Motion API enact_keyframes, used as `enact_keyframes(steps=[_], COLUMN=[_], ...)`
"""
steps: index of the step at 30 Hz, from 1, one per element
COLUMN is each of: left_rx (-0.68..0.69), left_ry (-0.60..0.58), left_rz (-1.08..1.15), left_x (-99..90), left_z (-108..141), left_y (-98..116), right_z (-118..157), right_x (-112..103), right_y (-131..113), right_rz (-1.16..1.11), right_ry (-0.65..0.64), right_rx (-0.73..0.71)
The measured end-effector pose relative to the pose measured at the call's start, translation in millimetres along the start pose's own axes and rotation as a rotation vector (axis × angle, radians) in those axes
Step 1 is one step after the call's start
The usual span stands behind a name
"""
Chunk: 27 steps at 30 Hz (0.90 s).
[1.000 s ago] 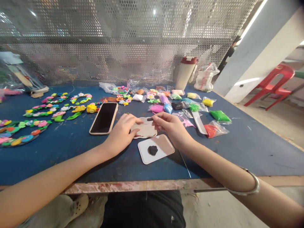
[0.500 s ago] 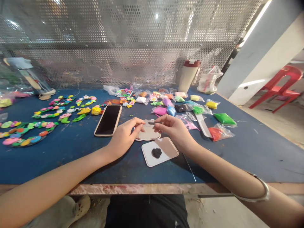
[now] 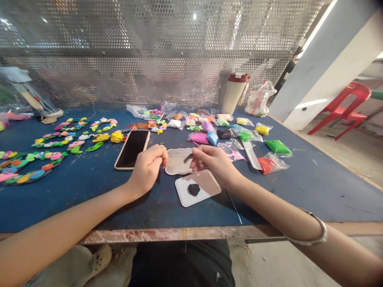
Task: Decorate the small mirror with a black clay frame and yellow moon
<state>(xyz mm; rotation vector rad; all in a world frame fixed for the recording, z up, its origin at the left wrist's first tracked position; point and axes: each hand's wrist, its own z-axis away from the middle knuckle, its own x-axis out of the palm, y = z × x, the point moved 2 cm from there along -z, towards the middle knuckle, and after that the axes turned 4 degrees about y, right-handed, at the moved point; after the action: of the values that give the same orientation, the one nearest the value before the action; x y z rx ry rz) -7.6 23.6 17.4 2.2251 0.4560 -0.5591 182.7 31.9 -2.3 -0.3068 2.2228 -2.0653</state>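
A thin, dark clay sliver is pinched in the right hand, thumb and forefinger closed on its end, its long axis running from 2 to 8 o'clock above a cream scalloped plaque. The left hand curls loosely, grasping nothing visible, just at the plaque's 9 o'clock. A white tray bearing a lumpy black clay piece sits at 6 o'clock.

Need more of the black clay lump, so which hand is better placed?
Right, probably: the right hand is nearest the black clay lump, though pinching a dark sliver; the left hand sits farther off.
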Motion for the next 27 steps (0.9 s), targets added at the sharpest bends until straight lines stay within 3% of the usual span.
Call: enact_keyframes(steps=[5,15,27], left_rx=[-0.033,-0.185,-0.223], left_ry=[-0.056,-0.035,-0.065], left_rz=[0.088,0.093,0.129], left_x=[-3.1,9.9,7.4], left_z=[3.4,4.4,5.5], left_y=[3.4,-3.1,-2.4], right_z=[-0.6,1.5,1.3], right_x=[-0.2,2.0,0.8], right_y=[1.3,-0.4,-0.1], right_rz=[-0.005,-0.044,-0.013], right_ry=[-0.014,-0.036,-0.028], right_rx=[-0.010,0.027,0.030])
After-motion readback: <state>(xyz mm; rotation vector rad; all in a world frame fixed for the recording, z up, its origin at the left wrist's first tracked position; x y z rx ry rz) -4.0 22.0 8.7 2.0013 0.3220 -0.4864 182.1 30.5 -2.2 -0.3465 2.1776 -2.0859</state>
